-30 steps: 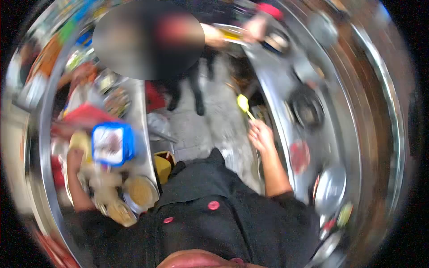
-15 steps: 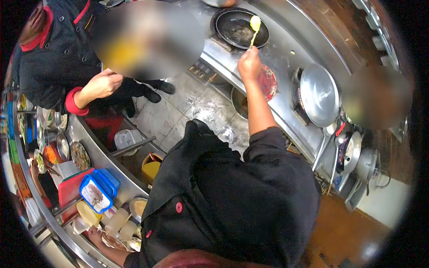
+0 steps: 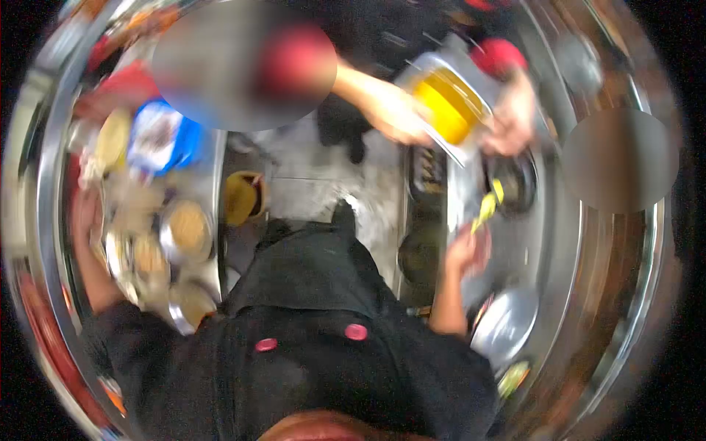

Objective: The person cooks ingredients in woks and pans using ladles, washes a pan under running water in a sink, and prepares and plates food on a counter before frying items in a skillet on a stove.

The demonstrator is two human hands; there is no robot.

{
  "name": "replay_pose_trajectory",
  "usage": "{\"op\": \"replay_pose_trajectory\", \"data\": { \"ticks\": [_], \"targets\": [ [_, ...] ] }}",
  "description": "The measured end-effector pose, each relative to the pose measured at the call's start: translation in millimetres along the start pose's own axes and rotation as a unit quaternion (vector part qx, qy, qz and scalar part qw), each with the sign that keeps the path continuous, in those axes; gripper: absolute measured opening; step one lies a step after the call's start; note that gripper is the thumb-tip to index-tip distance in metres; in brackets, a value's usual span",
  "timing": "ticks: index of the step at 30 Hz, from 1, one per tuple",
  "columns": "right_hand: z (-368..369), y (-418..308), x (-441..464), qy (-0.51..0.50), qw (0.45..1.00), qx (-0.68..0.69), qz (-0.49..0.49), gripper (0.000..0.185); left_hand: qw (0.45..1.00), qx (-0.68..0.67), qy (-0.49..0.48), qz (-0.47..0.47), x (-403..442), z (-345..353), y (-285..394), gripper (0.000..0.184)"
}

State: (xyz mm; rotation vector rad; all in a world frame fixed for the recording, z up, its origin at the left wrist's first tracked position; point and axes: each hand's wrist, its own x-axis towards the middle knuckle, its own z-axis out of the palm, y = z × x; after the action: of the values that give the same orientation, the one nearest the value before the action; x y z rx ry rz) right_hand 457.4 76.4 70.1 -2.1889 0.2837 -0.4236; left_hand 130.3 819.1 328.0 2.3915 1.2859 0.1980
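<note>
My right hand is closed around the handle of a yellow spoon-shaped utensil. The utensil's wide end points up toward a dark frying pan on the stove side, smeared by motion. On the other side, my left hand reaches in among the containers of the left counter, near a pale yellow round lid or bowl. Blur hides its fingers and anything they touch. Ahead of me a co-worker's two hands hold a metal tray with something bright yellow in it, close to the frying pan.
A blue container with pale contents stands on the left counter. Near it are metal bowls, one holding tan crumbs. A domed metal lid sits on the right counter. A yellow bin stands below the left counter.
My view has swung round, so both counters now run along the sides. The co-worker's tray has come forward over the stove side. My right hand still grips the yellow utensil, now lower.
</note>
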Motion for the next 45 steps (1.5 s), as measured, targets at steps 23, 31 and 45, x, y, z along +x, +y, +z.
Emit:
{"op": "replay_pose_trajectory", "data": {
  "ticks": [23, 31, 45],
  "targets": [
    [204, -460, -285, -0.370, 0.787, 0.172, -0.463, 0.020, 0.935, 0.297, 0.111, 0.158, 119, 40, -66, 0.025],
    [338, -555, -319, -0.373, 0.701, -0.025, -0.608, 0.016, 0.965, -0.125, 0.157, 0.170, 122, 8, -84, 0.009],
    [299, -499, -254, -0.399, 0.778, 0.209, -0.438, 0.026, 0.923, 0.096, 0.174, 0.329, 119, 43, -98, 0.019]
  ]
}}
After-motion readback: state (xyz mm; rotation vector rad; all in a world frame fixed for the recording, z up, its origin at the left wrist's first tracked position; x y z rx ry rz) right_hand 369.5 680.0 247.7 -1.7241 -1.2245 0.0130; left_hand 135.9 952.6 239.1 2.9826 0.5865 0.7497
